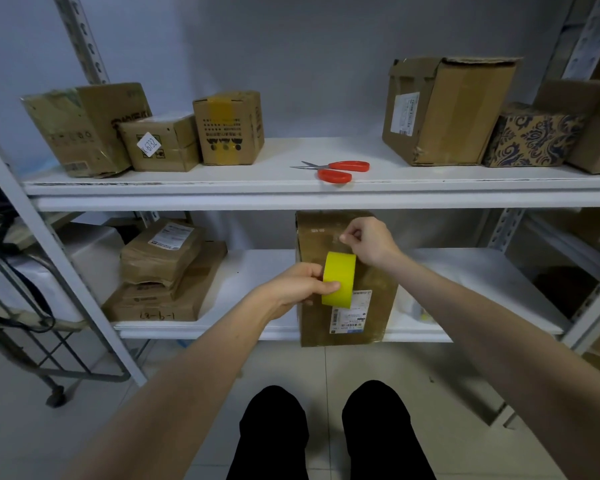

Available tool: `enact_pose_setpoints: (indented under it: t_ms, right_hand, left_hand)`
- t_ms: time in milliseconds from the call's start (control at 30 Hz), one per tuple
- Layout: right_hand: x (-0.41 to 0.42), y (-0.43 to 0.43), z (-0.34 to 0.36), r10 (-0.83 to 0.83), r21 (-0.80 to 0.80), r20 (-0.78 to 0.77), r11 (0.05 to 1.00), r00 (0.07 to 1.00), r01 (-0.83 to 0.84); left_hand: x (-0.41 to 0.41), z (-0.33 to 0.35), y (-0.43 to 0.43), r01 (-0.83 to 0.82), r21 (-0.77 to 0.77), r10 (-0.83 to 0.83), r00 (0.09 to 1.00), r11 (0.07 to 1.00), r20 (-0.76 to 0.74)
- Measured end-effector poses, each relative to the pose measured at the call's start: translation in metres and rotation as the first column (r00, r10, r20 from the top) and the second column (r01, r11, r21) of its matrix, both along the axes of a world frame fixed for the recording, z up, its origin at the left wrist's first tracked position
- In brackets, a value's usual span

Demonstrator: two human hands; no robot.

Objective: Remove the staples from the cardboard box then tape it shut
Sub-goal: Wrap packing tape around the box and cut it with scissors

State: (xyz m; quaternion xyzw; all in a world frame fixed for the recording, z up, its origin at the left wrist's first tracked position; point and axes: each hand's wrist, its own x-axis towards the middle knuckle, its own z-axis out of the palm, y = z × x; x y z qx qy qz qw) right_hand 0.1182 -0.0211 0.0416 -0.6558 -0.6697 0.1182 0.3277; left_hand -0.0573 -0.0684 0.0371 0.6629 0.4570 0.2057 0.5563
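A tall brown cardboard box (pixel 378 299) with a white shipping label stands on the lower shelf (pixel 257 289), its near end past the shelf's front edge. My left hand (pixel 298 287) grips a yellow tape roll (pixel 338 280) held over the box's top face. My right hand (pixel 368 239) pinches the free end of the tape just above the roll, over the far part of the box. The drawn-out strip is clear and hard to make out. No staples can be seen.
Red-handled scissors (pixel 336 169) lie on the upper shelf (pixel 291 188), between groups of cardboard boxes at left (pixel 153 133) and right (pixel 447 112). Stacked brown parcels (pixel 163 268) sit left of the box on the lower shelf. A wheeled cart (pixel 32 306) stands at far left.
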Motion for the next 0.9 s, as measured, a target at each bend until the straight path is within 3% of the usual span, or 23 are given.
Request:
enact_pose_setpoints:
  t_ms: [133, 433, 733, 900]
  right_hand:
    - [0.007, 0.015, -0.002, -0.047, -0.022, -0.018, 0.999, 0.999, 0.047]
    - [0.001, 0.036, -0.009, 0.041, -0.004, 0.008, 0.999, 0.999, -0.041]
    - [0.0, 0.04, -0.015, 0.142, 0.025, 0.184, 0.988, 0.973, -0.149]
    - [-0.002, 0.039, -0.017, 0.112, 0.079, 0.348, 0.986, 0.931, -0.149]
  left_hand:
    - [0.0, -0.003, 0.002, 0.022, -0.052, -0.023, 1.0, 0.998, -0.02]
    - [-0.006, 0.001, 0.006, 0.015, -0.138, -0.023, 0.998, 0.99, -0.056]
    - [-0.003, -0.019, 0.009, 0.006, -0.302, -0.034, 0.995, 0.953, -0.09]
    - [-0.001, -0.009, 0.015, 0.004, -0.201, -0.071, 0.943, 0.98, -0.326]
